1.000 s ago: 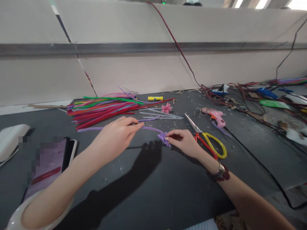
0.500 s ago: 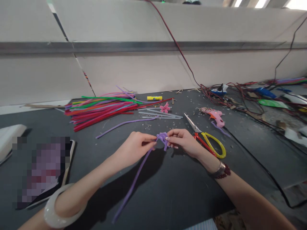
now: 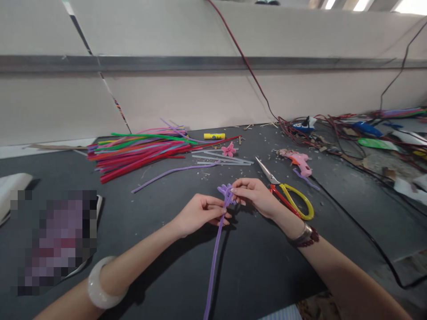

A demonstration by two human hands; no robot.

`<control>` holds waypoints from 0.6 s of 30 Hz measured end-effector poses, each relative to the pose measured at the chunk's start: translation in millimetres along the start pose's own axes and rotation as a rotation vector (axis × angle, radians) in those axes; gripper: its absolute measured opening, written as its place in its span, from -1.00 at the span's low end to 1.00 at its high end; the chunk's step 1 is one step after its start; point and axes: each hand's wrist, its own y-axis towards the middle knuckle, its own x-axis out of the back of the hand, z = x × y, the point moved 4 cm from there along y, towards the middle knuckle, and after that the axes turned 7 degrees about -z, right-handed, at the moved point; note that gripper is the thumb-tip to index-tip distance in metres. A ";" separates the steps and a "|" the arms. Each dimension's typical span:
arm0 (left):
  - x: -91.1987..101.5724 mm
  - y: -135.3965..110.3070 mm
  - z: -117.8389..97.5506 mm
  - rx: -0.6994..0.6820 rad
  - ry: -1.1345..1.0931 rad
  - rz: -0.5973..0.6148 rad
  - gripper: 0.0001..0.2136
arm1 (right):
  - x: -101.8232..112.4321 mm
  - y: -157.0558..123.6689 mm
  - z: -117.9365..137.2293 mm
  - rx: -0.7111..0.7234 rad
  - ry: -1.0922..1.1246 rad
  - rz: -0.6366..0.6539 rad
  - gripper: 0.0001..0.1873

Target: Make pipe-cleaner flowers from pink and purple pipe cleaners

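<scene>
A dark grey work table (image 3: 267,271) is scattered with small offcuts. A fuzzy purple pipe cleaner (image 3: 215,266) is held over it, its upper end already bent into a cluster of small loops (image 3: 226,191), while its long lower length is not yet shaped. The loops are pinched by the fingers of the right hand (image 3: 255,197), pressed together. The stem is met by the curled fingers (image 3: 223,212) of the left hand (image 3: 200,215); whether it is gripped cannot be told. A small pink flower (image 3: 228,150) is laid beyond, and yellow-and-red-handled steel scissors (image 3: 295,200) lie just beside the right hand.
</scene>
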 end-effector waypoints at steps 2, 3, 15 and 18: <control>-1.1 1.4 4.2 -0.009 -0.033 0.024 -0.86 | 0.1 0.4 -1.8 -0.008 -0.015 -0.002 -0.87; -1.4 2.1 6.3 -0.012 -0.049 0.030 -0.86 | -0.1 0.6 -2.7 -0.010 -0.023 -0.002 -0.87; 1.6 7.2 15.7 -0.088 -0.083 -0.032 -0.78 | -4.7 -0.4 -5.0 -0.021 -0.062 -0.010 -0.81; 2.0 8.0 16.7 -0.073 -0.114 0.000 -0.78 | -7.5 -2.3 -5.3 -0.057 0.043 0.028 -0.85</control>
